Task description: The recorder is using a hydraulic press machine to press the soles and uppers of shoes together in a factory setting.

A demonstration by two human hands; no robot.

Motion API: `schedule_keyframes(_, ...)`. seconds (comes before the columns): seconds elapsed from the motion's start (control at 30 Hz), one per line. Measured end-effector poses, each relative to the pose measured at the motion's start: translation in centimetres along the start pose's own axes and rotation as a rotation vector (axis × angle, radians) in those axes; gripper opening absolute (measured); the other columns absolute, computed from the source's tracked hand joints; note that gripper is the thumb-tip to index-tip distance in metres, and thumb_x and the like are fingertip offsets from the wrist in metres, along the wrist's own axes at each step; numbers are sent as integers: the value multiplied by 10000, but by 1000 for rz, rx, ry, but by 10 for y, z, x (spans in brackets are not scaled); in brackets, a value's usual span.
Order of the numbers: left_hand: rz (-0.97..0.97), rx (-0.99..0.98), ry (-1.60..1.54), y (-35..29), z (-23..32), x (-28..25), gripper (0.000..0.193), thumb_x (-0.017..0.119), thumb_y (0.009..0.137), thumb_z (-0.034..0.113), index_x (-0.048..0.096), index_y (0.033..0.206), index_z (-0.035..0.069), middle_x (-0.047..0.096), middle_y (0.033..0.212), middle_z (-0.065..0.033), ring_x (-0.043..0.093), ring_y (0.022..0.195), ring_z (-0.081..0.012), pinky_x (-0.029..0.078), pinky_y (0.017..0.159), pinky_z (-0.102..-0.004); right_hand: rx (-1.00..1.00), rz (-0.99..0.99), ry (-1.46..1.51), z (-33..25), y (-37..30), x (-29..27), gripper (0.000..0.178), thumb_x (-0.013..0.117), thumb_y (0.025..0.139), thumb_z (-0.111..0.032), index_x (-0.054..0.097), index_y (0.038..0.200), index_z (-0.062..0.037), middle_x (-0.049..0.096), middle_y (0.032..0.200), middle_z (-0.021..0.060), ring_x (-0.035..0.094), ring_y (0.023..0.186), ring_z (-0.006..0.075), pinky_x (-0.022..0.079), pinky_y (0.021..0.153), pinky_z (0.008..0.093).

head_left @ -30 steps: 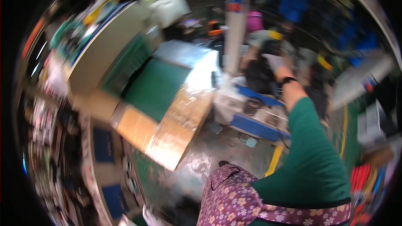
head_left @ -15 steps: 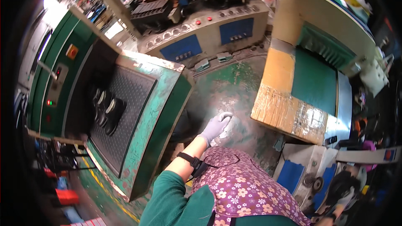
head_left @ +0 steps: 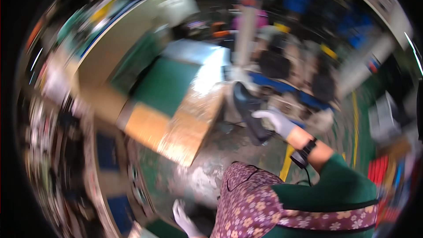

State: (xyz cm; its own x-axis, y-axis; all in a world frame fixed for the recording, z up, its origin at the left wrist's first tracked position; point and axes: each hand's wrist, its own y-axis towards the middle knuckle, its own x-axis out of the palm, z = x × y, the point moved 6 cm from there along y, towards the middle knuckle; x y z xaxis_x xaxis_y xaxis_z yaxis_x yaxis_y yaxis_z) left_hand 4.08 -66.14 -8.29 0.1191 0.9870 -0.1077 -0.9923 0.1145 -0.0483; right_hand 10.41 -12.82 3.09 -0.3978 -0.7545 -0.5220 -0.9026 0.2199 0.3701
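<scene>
My right hand [head_left: 276, 122], in a pale glove, grips a black shoe [head_left: 247, 108] in front of my body. The shoe is tilted, one end up toward the bench corner and the other down over the floor. Down at the lower edge, left of my apron, my left hand [head_left: 186, 221] hangs in a pale glove. Its fingers are stretched out, somewhat blurred, and nothing shows in them. Just beyond the held shoe stands a machine [head_left: 286, 101] with blue parts and dark shapes on it, smeared by motion.
Ahead to the left is a conveyor with a green belt [head_left: 167, 86] and a tape-covered cardboard edge [head_left: 183, 139]. A beige machine with blue panels [head_left: 108, 152] stands at left. Yellow floor lines [head_left: 356, 123] and red items [head_left: 378, 169] lie to the right.
My view has swung to the right, from the green machine with black shoes toward the conveyor and the machine beside it. My right hand has come up from the lower right with a shoe.
</scene>
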Motion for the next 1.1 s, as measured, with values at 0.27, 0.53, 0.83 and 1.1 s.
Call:
schedule_keyframes(0.27,-254,-299,196,-17,-37,40,427,480,1008,240,523,1302,-67,586,1269,-198,578,1147,-287,454,1018,-405,667,737,706,96,-33,-137,405,720,745,5,608,1134,0,679,987,84,680,863,191,561,770,324)
schedule_keyframes(0.53,-288,-274,258,32,-17,136,429,496,1036,264,515,1333,-45,576,1284,-201,568,1160,-284,456,1008,-397,755,845,242,226,33,-230,498,793,690,-160,632,1119,36,688,1049,157,679,931,254,529,828,366)
schedule_keyframes(0.83,-351,-298,376,24,-25,179,397,477,1034,216,517,1325,-50,573,1307,-190,550,1202,-281,450,1028,-374,959,955,-118,315,98,-291,689,813,642,-318,621,1167,85,653,1156,250,646,1063,337,493,918,392)
schedule_keyframes(1.1,-292,-570,211,12,-34,197,383,508,1021,241,540,1278,-41,593,1253,-174,574,1151,-259,479,978,-363,852,799,89,297,95,-278,1208,784,699,-547,153,1503,98,215,1547,311,241,1456,378,243,1183,392)
